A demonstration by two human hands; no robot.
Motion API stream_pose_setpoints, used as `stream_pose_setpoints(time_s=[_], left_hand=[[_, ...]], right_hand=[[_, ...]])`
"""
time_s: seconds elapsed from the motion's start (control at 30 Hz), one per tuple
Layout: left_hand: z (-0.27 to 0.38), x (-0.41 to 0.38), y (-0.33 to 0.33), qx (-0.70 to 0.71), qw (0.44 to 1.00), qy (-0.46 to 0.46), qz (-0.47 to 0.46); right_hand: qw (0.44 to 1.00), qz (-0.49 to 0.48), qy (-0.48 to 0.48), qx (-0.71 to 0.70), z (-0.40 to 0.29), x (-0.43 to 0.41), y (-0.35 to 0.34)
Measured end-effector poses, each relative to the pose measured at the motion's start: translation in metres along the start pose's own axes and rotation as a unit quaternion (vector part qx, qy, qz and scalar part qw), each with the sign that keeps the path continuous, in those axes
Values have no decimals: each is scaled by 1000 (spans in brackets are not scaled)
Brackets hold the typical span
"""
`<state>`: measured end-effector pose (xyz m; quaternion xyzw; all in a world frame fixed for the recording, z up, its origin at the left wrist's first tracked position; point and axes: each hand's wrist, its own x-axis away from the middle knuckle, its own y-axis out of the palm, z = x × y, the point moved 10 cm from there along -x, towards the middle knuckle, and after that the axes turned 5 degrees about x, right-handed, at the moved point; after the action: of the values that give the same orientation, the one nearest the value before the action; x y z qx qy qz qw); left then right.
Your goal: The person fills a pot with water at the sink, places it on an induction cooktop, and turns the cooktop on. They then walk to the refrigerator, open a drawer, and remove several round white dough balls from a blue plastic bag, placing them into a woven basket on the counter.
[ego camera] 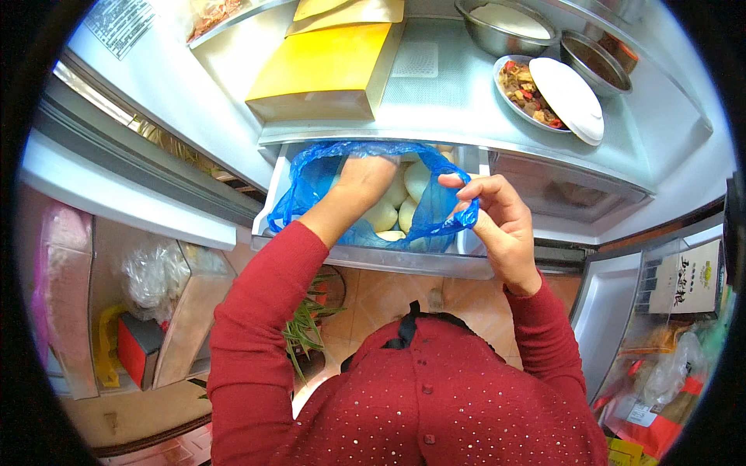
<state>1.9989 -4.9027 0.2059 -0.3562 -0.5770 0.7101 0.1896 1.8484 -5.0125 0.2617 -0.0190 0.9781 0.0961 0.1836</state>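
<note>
A blue plastic bag [431, 224] lies spread in a pulled-out refrigerator drawer [373, 261], its mouth facing up. Several pale, rounded items [382, 214], whose kind I cannot tell, lie inside the bag. My left hand [370, 169] reaches into the bag up to about the wrist; its fingers are hidden under the far edge of the plastic and the shelf front. My right hand [492, 207] pinches the bag's gathered right rim between thumb and fingers, over the drawer's right side.
Above the drawer, a glass shelf [443, 116] holds a yellow box [326, 64], metal bowls [507, 29] and a dish of food [527, 96] with a white lid [568, 99] askew. Open doors with filled racks [166, 314] stand on both sides. A potted plant [306, 326] is on the tiled floor below.
</note>
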Motion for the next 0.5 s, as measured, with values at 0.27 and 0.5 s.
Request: stream_pose_setpoints(time_s=[0.27, 0.5], left_hand=[[-26, -19, 22, 23, 994, -22, 108], [-21, -12, 5, 54, 994, 23, 97]], right_hand=[[1000, 2, -1, 29, 2, 1, 11], [990, 13, -47, 132, -1, -5, 18]])
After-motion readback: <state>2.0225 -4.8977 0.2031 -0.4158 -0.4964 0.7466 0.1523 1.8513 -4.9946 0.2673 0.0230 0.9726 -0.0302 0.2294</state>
